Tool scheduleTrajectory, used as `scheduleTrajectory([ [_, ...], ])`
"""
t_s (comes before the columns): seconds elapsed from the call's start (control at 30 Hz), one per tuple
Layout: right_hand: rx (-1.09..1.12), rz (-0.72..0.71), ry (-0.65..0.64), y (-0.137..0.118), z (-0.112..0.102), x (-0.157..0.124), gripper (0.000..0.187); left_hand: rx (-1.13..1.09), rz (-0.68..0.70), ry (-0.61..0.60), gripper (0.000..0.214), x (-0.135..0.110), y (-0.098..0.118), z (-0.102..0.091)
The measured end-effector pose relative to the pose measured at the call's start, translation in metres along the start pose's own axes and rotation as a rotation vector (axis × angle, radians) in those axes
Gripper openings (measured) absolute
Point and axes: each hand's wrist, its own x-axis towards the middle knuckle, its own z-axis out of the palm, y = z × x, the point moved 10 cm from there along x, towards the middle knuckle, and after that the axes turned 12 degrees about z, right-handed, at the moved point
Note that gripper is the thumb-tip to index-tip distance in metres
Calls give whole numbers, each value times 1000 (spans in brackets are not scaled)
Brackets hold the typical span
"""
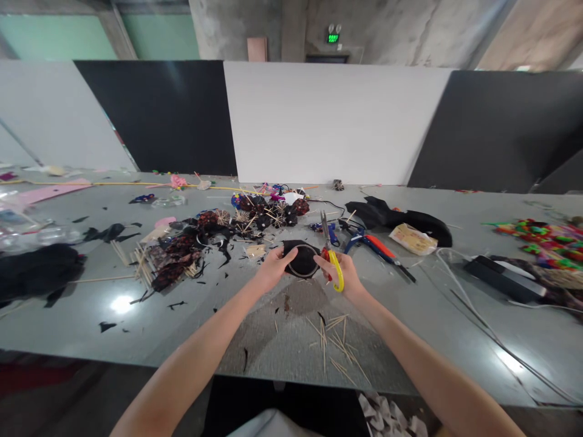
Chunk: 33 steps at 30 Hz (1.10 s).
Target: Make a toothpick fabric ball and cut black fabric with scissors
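My left hand [272, 267] pinches the left edge of a round black fabric piece [301, 261] held above the grey table [273, 340]. Closed around the yellow-and-red handles of a pair of scissors [331, 258] is my right hand [344, 274]. The blades point up and away, close to the fabric's right edge. Thin wooden sticks [332, 343] lie scattered on the table just below my hands.
A heap of dark fabric balls stuck with sticks [255, 218] lies behind my hands. Black cloth [396, 218], red-handled pliers [380, 249] and a paper packet [413, 238] sit to the right. Colourful items [542, 240] are at far right, dark cloth [36, 270] at far left.
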Motion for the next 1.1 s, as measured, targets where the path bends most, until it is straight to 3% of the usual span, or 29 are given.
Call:
scheduleTrajectory([
  [0.23,90,-3,44,9,-9,6,54,-83,-8,11,49,-1,-1,0],
  [0.47,-92,-82,34,-8,-6,2,56,183,100,36,53,5,6,-13],
  [0.6,-350,-190,85,-22,-16,3,64,451,253,2,50,9,28,-18],
  [0.7,-732,-415,230,-44,-29,-5,69,683,386,-21,41,7,47,-19],
  [0.8,-1007,-581,274,-56,-34,-11,58,832,456,-33,36,4,58,-18],
  [0.93,-1188,-645,251,-59,-39,-9,47,921,462,-104,40,2,61,-12],
  [1.1,-1235,-714,180,-58,-34,-13,42,906,446,-216,36,-2,62,1],
])
